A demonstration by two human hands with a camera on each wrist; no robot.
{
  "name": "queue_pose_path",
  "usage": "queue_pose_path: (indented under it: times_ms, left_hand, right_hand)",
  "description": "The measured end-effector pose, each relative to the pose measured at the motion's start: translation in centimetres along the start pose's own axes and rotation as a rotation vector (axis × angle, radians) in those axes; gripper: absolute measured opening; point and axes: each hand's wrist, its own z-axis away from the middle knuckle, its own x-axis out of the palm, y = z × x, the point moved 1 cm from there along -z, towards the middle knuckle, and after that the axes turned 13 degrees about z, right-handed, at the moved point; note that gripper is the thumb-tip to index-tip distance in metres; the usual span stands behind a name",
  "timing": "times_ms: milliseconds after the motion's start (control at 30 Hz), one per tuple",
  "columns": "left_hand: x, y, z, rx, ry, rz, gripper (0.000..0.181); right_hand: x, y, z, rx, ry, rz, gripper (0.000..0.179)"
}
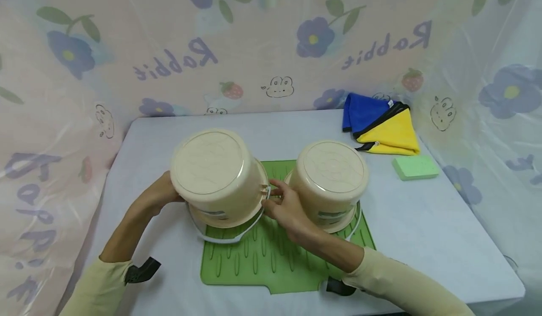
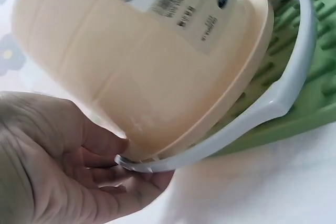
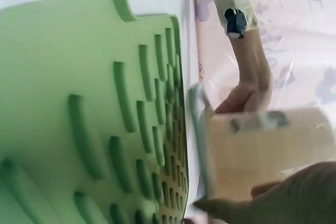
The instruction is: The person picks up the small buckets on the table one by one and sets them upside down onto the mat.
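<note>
Two cream plastic buckets are upside down in the head view. Both my hands hold the left bucket [image 1: 209, 163] by its rim, and it is tilted. My left hand [image 1: 163, 191] grips the rim on the left side, where the left wrist view shows the thumb [image 2: 107, 139] and fingers pinching it by the handle's end. My right hand [image 1: 292, 212] pinches the opposite side of the rim, close to the other handle joint. The pale handle [image 1: 224, 240] hangs toward the front. The right bucket [image 1: 334, 168] rests on the green draining mat [image 1: 254, 264], just beside my right hand.
A blue and yellow cloth [image 1: 387, 130] lies folded at the table's back right. In front of it sits a light green sponge [image 1: 416, 167]. Printed curtains [image 1: 254, 48] hang along the back and sides of the white table [image 1: 440, 245].
</note>
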Motion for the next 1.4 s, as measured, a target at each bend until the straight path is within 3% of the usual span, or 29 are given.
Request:
queue_pose_path:
  times_ms: [233,567,900,1033,1133,1233,1333,1400]
  left_hand:
    - [1.0,-1.1,-1.8,-0.064,0.003,-0.025,0.046]
    - [2.3,-1.6,-1.6,-0.049,-0.008,-0.151,0.04]
    - [2.7,-1.7,-1.8,-0.04,0.015,-0.27,0.03]
    - [2.7,-1.6,-2.1,-0.013,0.002,-0.267,0.03]
    - [2.6,-1.5,-1.9,-0.002,-0.02,-0.261,0.033]
    - [2.2,-1.2,-1.4,0.018,-0.026,-0.294,0.04]
    - [1.4,-0.5,-0.7,0.104,-0.033,-0.281,0.058]
    - [0.7,0.2,-0.2,0.191,-0.058,-0.234,0.078]
  right_hand:
    - [0.7,0.6,1.9,-0.131,-0.1,0.242,0.097]
    - [1.1,0.2,4.1,-0.227,-0.191,0.147,0.104]
    - [1.2,0.5,4.4,-0.203,-0.22,0.046,0.101]
    - [0.8,0.5,4.5,-0.204,-0.203,0.062,0.098]
    - [0.1,0.2,4.9,-0.235,-0.136,0.117,0.094]
    - [-1.1,-0.7,5.8,-0.36,-0.039,0.218,0.085]
    - [-3.0,-1.9,6.7,-0.649,0.121,0.373,0.067]
    - [-4.8,-2.6,6.9,-0.877,0.315,0.477,0.05]
